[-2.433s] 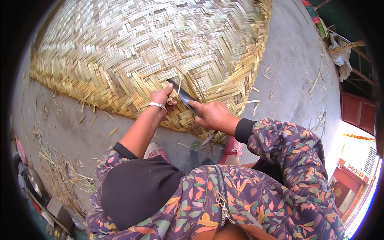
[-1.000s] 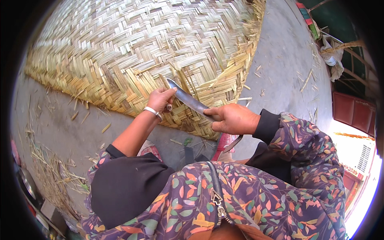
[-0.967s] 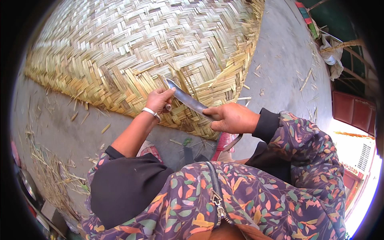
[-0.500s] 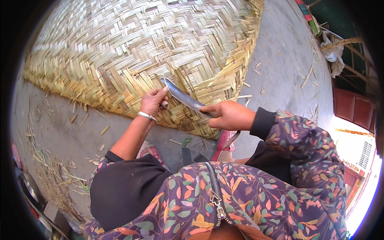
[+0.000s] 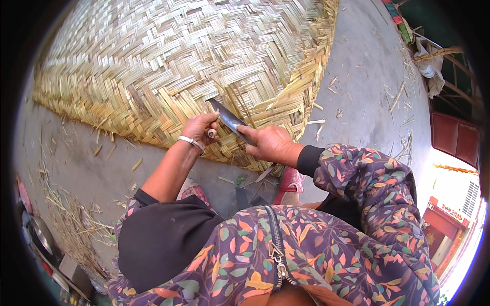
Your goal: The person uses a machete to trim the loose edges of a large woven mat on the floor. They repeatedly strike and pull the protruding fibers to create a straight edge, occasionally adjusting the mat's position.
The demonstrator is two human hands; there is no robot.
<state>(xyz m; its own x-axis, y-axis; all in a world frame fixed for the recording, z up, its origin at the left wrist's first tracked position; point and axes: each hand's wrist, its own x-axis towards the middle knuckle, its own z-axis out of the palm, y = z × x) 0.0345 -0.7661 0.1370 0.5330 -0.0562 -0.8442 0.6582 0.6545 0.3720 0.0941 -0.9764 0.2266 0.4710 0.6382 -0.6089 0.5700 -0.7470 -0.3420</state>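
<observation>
Holding knife (image 5: 230,121) slantwise | right hand (image 5: 272,143) palm-down | left hand (image 5: 199,127) curled

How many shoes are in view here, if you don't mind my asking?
2: left shoe, partly covered by dark clothing; right shoe, pictured just below the near corner of the woven mat. Others may be hidden.

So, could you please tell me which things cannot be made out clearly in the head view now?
All in the head view:
1. Part of the knife: hidden by the right hand.
2. Far side of the woven mat: cut off by the top edge.
3. A small round end by the left hand: too small to tell what it is.
4. Back of the left shoe: hidden by the dark cloth.
</observation>
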